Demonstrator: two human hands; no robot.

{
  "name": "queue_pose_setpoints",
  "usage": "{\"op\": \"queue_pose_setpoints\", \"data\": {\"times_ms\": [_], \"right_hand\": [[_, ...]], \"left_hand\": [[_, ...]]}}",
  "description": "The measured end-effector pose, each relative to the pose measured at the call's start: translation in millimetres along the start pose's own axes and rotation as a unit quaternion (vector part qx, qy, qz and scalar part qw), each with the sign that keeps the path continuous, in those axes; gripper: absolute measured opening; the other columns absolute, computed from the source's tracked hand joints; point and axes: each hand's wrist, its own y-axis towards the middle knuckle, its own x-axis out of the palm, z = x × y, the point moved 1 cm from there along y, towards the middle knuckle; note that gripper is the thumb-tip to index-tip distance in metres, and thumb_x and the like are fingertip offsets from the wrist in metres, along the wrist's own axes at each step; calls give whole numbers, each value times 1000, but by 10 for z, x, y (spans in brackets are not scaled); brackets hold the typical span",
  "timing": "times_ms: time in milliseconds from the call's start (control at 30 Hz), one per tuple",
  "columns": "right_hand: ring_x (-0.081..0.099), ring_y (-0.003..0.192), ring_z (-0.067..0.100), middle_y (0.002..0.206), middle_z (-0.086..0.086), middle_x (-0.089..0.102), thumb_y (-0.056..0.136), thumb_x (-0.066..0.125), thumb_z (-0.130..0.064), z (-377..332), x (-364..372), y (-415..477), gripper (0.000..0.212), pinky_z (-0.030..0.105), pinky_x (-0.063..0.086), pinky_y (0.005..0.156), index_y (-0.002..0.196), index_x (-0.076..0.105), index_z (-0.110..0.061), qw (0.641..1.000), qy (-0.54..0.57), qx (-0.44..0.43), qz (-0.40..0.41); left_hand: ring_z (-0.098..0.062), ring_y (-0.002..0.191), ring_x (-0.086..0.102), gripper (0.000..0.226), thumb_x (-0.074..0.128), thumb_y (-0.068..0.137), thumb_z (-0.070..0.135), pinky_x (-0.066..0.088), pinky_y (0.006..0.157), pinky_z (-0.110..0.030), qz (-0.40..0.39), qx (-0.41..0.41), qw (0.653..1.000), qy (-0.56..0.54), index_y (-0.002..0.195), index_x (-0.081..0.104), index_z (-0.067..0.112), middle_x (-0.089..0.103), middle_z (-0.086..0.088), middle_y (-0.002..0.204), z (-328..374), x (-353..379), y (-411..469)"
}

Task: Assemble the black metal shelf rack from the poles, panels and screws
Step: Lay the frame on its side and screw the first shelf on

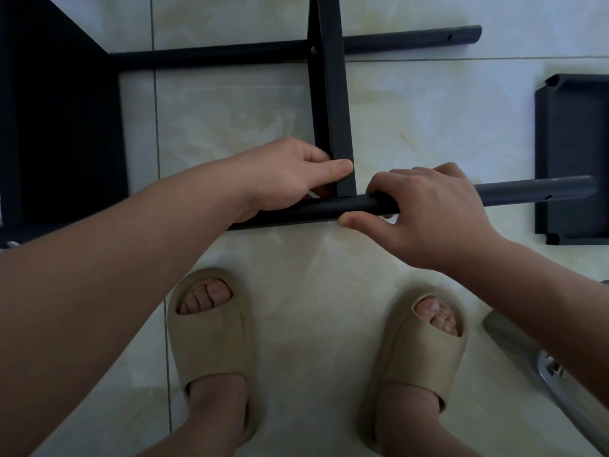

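L hand (283, 176) gripped thin flat panel (329, 94) end, mid floor | R hand (425, 206) wrapped round near pole (527, 191) | 2 smooth round dark poles, incl. far pole (230, 52) | 1 loose panel (570, 153) lay right

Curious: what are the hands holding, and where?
The left hand pinches the near end of the panel; the right hand grips the near pole beside it.

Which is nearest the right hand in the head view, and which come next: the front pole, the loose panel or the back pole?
1. Front pole: in the grip of the right hand.
2. Loose panel: lying off to the right.
3. Back pole: across the top of the view, farthest.
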Motion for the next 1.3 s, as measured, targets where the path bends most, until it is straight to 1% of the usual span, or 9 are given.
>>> {"op": "queue_pose_setpoints", "data": {"times_ms": [200,367,533,767,900,1000,1067,1200,1300], "right_hand": [[54,70,22,67,-7,54,81,23,-84,1,31,-5,71,35,27,79,77,58,-23,1000,-14,-12,20],[55,69,23,66,-7,56,84,25,-83,8,70,-14,70,34,27,80,78,59,-21,998,-29,-20,44],[55,67,23,63,-7,55,85,28,-82,15,85,-6,68,35,27,80,75,56,-20,998,-26,-27,51],[55,68,23,63,-7,53,83,25,-83,16,76,-4,70,34,24,78,74,54,-20,998,-35,-27,41],[54,66,23,63,-8,51,83,26,-84,56,81,20,69,36,30,78,73,51,-21,998,-37,-41,36],[55,64,27,64,-6,52,87,31,-81,67,99,6,65,36,29,77,72,46,-19,994,-62,-61,68],[57,65,29,67,-3,57,88,31,-80,77,119,-5,66,38,31,77,74,49,-18,992,-78,-68,75],[58,71,31,74,1,62,89,29,-77,71,106,-10,71,41,35,80,85,62,-14,992,-89,-71,59],[60,89,31,95,2,65,92,24,-73,56,21,-75,74,47,37,95,107,67,-15,990,-112,-86,14]], "left_hand": [[-18,109,65,38,59,92,57,44,109,-42,-19,-10,1000,19,107,75,26,73,5,111,21,-32,0],[-17,102,67,37,58,94,55,46,107,-42,-24,-9,1000,17,103,76,24,75,5,104,34,-34,-7],[-16,102,66,37,56,96,54,45,107,-42,-42,-14,999,23,105,75,24,75,5,107,49,-52,-10],[-16,100,66,37,55,96,52,45,108,-43,-46,-15,999,16,105,75,22,75,4,106,46,-44,-32],[-15,93,69,34,58,96,49,51,99,-37,-6,3,1000,8,97,77,20,76,4,95,24,-5,-35],[-12,82,67,35,59,96,47,51,88,-32,24,19,999,10,92,77,17,76,3,88,9,40,-46],[-15,82,68,36,61,96,46,52,87,-36,44,28,999,15,91,76,14,76,-1,89,9,57,-48],[-33,97,68,38,61,95,45,52,97,-49,63,31,997,25,92,74,10,74,-15,98,41,63,-81],[-29,95,69,34,60,96,47,52,97,-47,76,11,996,42,98,72,16,74,-8,97,66,39,-128]]}}
